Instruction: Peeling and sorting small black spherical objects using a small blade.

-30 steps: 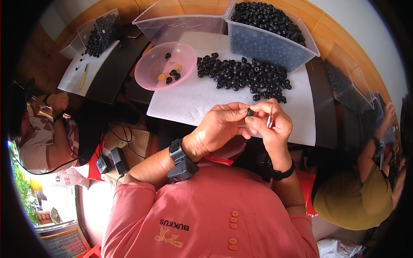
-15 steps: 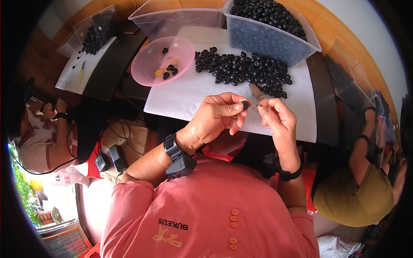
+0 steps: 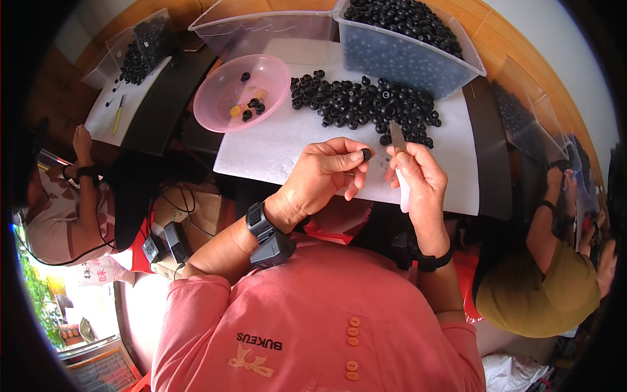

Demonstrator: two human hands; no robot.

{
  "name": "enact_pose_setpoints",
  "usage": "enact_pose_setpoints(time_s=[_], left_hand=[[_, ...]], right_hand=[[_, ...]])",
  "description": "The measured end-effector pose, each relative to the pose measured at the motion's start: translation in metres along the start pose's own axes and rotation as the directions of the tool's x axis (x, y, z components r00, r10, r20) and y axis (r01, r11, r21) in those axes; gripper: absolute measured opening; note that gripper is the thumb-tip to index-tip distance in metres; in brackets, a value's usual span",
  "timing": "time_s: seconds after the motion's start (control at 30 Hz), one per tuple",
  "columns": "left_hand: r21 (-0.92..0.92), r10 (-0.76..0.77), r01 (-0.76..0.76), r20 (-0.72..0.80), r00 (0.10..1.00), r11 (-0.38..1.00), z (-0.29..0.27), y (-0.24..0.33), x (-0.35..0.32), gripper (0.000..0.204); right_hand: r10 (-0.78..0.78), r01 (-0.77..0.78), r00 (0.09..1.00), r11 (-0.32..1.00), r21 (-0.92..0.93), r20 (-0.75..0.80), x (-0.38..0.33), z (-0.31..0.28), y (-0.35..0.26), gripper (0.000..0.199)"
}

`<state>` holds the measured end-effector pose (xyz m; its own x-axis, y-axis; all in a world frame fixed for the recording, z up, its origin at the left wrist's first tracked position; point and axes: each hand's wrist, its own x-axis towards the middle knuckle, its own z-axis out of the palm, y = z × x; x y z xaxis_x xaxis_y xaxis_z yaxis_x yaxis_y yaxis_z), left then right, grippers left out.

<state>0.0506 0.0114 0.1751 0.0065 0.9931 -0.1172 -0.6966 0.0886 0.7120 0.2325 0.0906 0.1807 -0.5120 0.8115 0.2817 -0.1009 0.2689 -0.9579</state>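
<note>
Between the thumb and fingers of my left hand [image 3: 326,168] is a small round black part [image 3: 366,154]. My right hand [image 3: 423,179] grips a small knife, its pale handle [image 3: 404,194] showing below the thumb. The knife's blade [image 3: 397,136] points away from me, over the near edge of a pile of black parts [image 3: 356,104]. These parts look like small rounded plastic or rubber pieces, some with a hole. Both hands are above the near edge of a white sheet [image 3: 261,153], a short gap apart.
Left of the pile stands a pink bowl [image 3: 212,88] with several black parts and yellowish bits. Behind are a clear bin [image 3: 398,68] heaped with black parts and another clear bin [image 3: 261,31]. People work on both sides; a yellow-handled knife [image 3: 117,122] lies on the left table.
The knife has turned in my right hand: its blade is more upright and its handle now shows. My left hand keeps the black part. The person at left has moved a hand up.
</note>
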Motion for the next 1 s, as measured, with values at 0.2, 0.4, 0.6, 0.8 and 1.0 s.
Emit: enact_pose_setpoints(time_s=[0.2,0.4,0.6,0.8,1.0], left_hand=[[-0.002,0.003,-0.003,0.009,1.000,1.000,-0.001,0.001,0.005,0.018],[0.037,0.029,-0.028,-0.029,0.999,0.999,-0.003,0.003,0.007,0.019],[0.009,0.012,-0.012,-0.021,1.000,1.000,-0.005,0.002,0.008,0.019],[0.020,0.017,-0.017,-0.003,1.000,1.000,-0.004,0.004,0.006,0.018],[0.030,0.014,-0.014,0.007,1.000,0.999,-0.005,0.003,0.003,0.018]], right_hand=[[-0.158,0.156,0.987,0.985,-0.074,-0.031,-0.002,0.005,-0.002,0.020],[-0.276,0.256,0.961,0.891,-0.374,-0.001,0.012,0.010,-0.008,0.035],[-0.219,0.219,0.975,0.939,-0.265,0.029,0.004,0.011,0.002,0.027],[-0.322,0.328,0.943,0.854,-0.404,0.084,0.003,0.016,0.006,0.027],[-0.345,0.364,0.931,0.838,-0.407,0.121,0.002,0.017,0.001,0.024]])
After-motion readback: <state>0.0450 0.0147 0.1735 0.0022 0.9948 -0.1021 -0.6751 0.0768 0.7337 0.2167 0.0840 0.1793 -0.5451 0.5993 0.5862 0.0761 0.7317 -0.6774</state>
